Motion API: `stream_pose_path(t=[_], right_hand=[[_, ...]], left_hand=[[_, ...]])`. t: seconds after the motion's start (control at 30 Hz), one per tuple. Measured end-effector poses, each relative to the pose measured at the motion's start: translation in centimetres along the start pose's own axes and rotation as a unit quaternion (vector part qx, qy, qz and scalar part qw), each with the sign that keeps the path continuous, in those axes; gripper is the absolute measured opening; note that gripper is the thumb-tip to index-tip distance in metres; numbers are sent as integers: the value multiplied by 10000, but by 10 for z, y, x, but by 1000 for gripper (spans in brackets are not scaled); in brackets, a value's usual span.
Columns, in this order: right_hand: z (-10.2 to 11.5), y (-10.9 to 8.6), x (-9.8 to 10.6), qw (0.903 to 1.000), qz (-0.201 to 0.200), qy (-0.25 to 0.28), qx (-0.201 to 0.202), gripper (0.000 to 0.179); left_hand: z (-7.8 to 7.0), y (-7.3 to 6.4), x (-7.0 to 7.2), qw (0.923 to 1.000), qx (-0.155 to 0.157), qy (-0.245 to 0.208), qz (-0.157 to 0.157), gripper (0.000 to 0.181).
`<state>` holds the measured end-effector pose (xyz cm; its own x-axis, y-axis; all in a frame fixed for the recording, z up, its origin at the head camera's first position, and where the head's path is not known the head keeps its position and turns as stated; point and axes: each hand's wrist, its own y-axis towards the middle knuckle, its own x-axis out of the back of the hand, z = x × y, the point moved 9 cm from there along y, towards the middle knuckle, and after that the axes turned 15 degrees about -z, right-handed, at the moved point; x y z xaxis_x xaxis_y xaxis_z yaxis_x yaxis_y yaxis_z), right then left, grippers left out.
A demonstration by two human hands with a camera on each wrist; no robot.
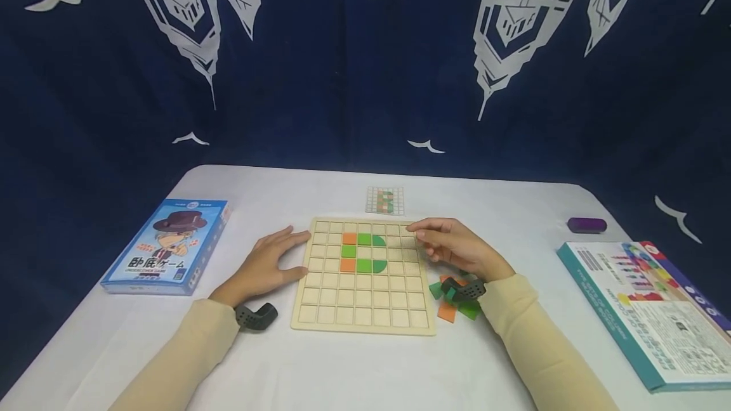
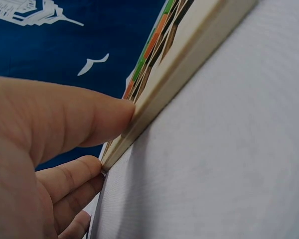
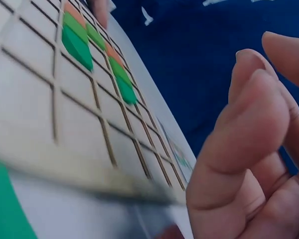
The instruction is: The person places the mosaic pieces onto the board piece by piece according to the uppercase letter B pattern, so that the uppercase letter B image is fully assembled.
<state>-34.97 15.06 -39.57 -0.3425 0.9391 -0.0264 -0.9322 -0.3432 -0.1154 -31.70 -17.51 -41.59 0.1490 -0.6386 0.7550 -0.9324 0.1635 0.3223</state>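
A pale wooden grid board (image 1: 363, 318) lies on the table. On its upper middle sit two orange square tiles (image 1: 349, 238), three light green square tiles (image 1: 364, 265) and two dark green rounded tiles (image 1: 379, 266). Spread along the board's left edge, my left hand (image 1: 264, 269) touches it with thumb and fingertips; the left wrist view shows the thumb (image 2: 107, 119) against the rim. My right hand (image 1: 459, 247) hovers by the board's upper right edge, fingers loosely bent and holding nothing. Below that wrist lies a pile of loose orange and green tiles (image 1: 447, 312), partly hidden.
Behind the board lies a small pattern card (image 1: 373, 200) printed with a coloured grid. A blue game box (image 1: 165, 246) is at the left. On the right are a teal-edged box (image 1: 651, 316) and a purple oblong object (image 1: 587, 225). A dark blue curtain (image 1: 342, 81) hangs behind the table.
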Motion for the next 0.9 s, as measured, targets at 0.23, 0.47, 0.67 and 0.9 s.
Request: stream_pose_path(t=[0.23,0.47,0.67,0.9], right_hand=[[1,-3,35,9974,-569,-429,105,27],[-6,-11,76,9857,-1441,-861,162,24],[-14,-12,90,9747,-1898,-1150,261,35],[-13,-9,85,9700,-1844,-1527,416,38]], left_hand=[[0,0,1,10000,-21,-19,-48,70],[-1,-1,0,10000,-37,-32,-64,70],[0,-2,0,10000,-54,5,-79,70],[0,-1,1,9999,-67,6,-127,70]])
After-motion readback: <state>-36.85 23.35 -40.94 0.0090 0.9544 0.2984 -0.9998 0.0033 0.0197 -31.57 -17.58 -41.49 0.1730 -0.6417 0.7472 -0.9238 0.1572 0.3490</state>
